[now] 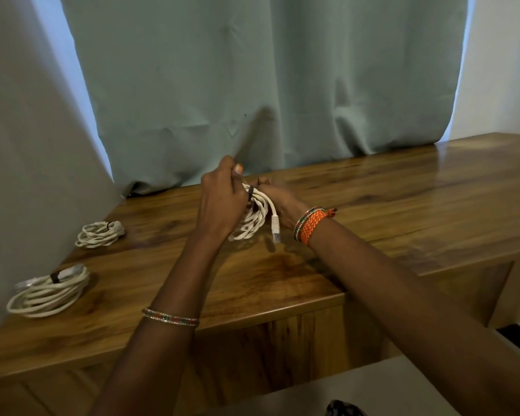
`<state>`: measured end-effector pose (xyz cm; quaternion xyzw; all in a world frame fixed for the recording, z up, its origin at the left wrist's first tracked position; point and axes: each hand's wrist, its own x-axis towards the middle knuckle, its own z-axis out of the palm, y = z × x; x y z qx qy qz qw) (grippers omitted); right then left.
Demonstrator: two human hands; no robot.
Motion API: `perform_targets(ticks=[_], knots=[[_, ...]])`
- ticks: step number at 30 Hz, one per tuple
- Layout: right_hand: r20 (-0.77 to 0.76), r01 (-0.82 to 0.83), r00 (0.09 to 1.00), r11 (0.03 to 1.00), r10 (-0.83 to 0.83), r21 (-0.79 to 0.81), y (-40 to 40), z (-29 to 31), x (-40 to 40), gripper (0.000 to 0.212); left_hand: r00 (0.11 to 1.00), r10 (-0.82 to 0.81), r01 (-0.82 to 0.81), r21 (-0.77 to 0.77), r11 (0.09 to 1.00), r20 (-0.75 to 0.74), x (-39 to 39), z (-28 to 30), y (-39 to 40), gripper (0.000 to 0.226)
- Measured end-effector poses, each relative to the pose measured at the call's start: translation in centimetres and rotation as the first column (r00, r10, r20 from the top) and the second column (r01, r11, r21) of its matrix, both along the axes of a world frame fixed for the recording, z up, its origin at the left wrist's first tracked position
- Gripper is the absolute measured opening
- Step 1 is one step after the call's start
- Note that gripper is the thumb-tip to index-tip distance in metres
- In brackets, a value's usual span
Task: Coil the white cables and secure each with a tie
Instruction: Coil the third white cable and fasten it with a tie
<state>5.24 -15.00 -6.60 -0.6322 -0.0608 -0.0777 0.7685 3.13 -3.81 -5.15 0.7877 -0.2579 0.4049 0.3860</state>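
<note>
A person's two hands worked above a glossy wooden table (403,205), where a coiled white cable (254,219) hung in the air between them, just in front of a pale green curtain (252,70). The left hand (222,199) curled round the top of the bundle, its fingers closed on the loops, while the right hand (278,196) gripped the same bundle from the far side, beside a dark tie (250,193) banding the strands. The step in hand appeared to be fastening that tie; whether it was fully closed could not be told. The next move would likely call for pulling the band snug and then setting the bundle down with the others. A squared, clear plastic connector (275,228) dangled free below the coil, its stiff tail curving out of the round loops. Well apart at the table's left edge lay two finished coils, a smaller far coil (99,234) and a larger near coil (47,291), each flat, oval and cinched by a dark band. The tabletop showed streaked brown grain with a soft sheen; the curtain fell in loose matte folds.
</note>
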Motion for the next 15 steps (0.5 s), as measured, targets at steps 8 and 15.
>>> perform_targets(ticks=[8,15], knots=[[-0.059,-0.126,0.991,0.985,0.120,-0.119,-0.4,0.6,-1.2,0.033,0.998,0.050,-0.049,0.031,0.998,-0.027,-0.6,-0.2,-0.2,0.022],[-0.140,-0.124,0.985,0.975,0.100,-0.182,0.4,0.3,-0.4,0.022,0.973,-0.015,0.014,-0.003,1.000,-0.231,0.8,-0.3,0.4,0.030]])
